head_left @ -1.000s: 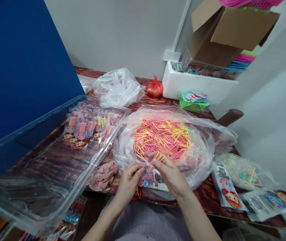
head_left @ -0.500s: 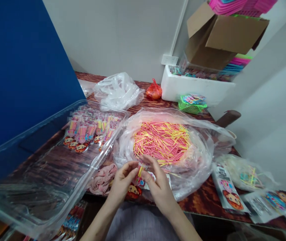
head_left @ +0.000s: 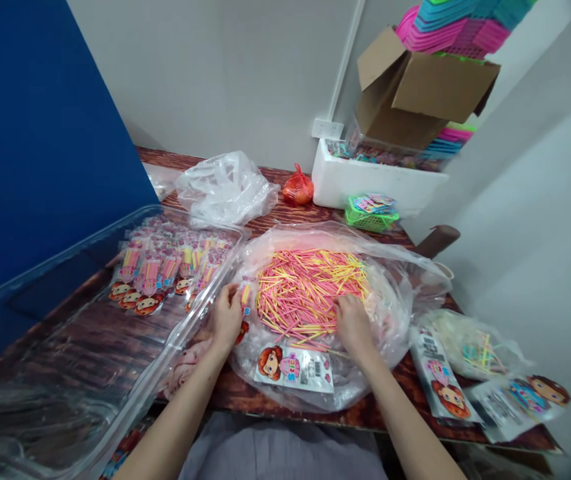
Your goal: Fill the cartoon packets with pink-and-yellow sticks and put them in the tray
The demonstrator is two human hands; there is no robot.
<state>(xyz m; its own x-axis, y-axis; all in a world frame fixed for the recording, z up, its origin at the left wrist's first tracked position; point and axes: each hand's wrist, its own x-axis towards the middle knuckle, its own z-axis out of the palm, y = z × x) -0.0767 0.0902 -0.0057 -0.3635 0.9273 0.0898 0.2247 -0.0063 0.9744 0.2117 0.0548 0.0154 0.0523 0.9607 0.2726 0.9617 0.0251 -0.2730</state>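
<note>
My left hand (head_left: 227, 316) is closed on a small printed packet (head_left: 246, 297) with yellow and pink sticks showing through it, beside the tub's edge. My right hand (head_left: 353, 321) reaches into the pile of thin pink and yellow sticks (head_left: 305, 287), its fingers bent together at the sticks; whatever is between them is too small to make out. The pile lies in a large opened clear plastic bag (head_left: 395, 300). A flat printed packet (head_left: 293, 368) with a cartoon girl lies on the bag's near side, between my forearms.
On the left stands a clear plastic tub (head_left: 165, 340) with filled packets (head_left: 150, 267) in it. More printed packets (head_left: 443, 380) and a bag (head_left: 475, 347) lie right. Behind are a green basket (head_left: 371, 217), a white foam box (head_left: 375, 179) and a red net bag (head_left: 298, 187).
My hands, together at a packet before, have parted. The left moved left with the packet, and the right went up and right into the sticks. The view has shifted slightly.
</note>
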